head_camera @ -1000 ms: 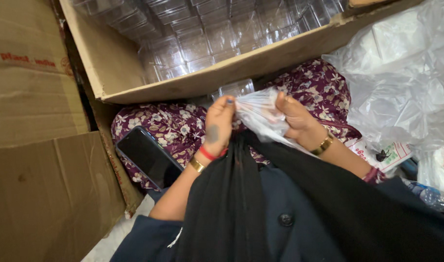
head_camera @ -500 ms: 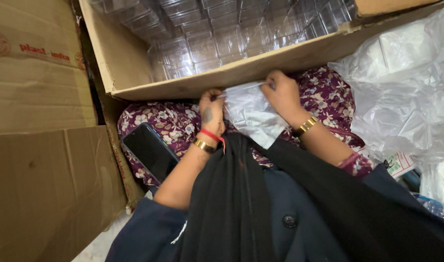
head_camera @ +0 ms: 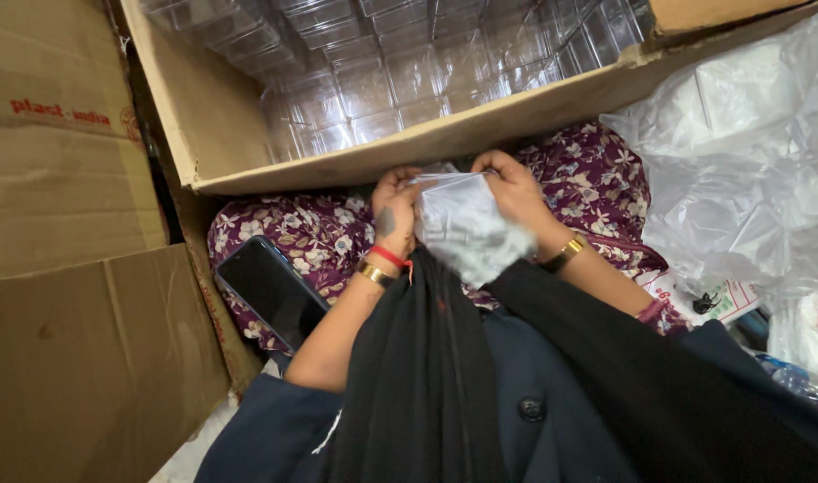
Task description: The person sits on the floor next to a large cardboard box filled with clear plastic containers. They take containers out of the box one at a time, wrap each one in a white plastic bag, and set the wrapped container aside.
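Left hand (head_camera: pixel 393 213) and right hand (head_camera: pixel 516 192) both pinch the top edge of a small clear plastic bag (head_camera: pixel 467 228), fingers closed on the film, just below the near wall of the open cardboard box (head_camera: pixel 409 148). The step in hand appears to be opening or filling the bag; the next move likely calls for parting its mouth. Inside the box stand stacked clear plastic containers (head_camera: pixel 382 80). Left of the box's near wall, on the floral cloth (head_camera: pixel 310 234), lies a dark phone (head_camera: pixel 270 291).
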Available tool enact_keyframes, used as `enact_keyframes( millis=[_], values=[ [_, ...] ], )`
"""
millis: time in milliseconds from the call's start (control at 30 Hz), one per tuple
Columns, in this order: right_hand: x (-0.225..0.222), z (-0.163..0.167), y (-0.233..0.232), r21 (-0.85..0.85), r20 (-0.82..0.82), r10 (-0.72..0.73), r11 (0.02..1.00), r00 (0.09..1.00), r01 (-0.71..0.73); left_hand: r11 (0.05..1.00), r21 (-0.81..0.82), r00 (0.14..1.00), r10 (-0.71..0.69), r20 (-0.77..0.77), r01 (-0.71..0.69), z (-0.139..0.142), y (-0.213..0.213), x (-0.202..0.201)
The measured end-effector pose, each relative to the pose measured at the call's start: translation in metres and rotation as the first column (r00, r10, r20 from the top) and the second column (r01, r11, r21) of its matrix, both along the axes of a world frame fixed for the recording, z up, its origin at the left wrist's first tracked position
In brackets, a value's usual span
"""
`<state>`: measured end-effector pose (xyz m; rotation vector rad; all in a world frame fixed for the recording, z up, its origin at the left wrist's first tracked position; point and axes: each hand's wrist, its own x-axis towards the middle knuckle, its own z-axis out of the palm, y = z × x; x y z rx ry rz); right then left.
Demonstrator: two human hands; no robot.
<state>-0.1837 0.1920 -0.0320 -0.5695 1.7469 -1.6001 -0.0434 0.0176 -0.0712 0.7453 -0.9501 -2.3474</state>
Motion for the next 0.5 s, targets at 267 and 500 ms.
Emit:
enact_keyframes(
  millis=[267, 500],
  values=[
    [0.000, -0.042, 0.010, 0.273, -0.445, 0.111, 0.962, 0.889, 0.016, 0.775, -0.628, 0.947, 0.148, 0.285, 0.068, 0.012, 0.020, 0.013],
    [0.047, 0.043, 0.052, 0.066, 0.088, 0.130, 0.989, 0.988, -0.136, 0.907, -0.420, 0.995, 0.034, 0.095, 0.009, 0.088, 0.013, 0.000]
  ],
)
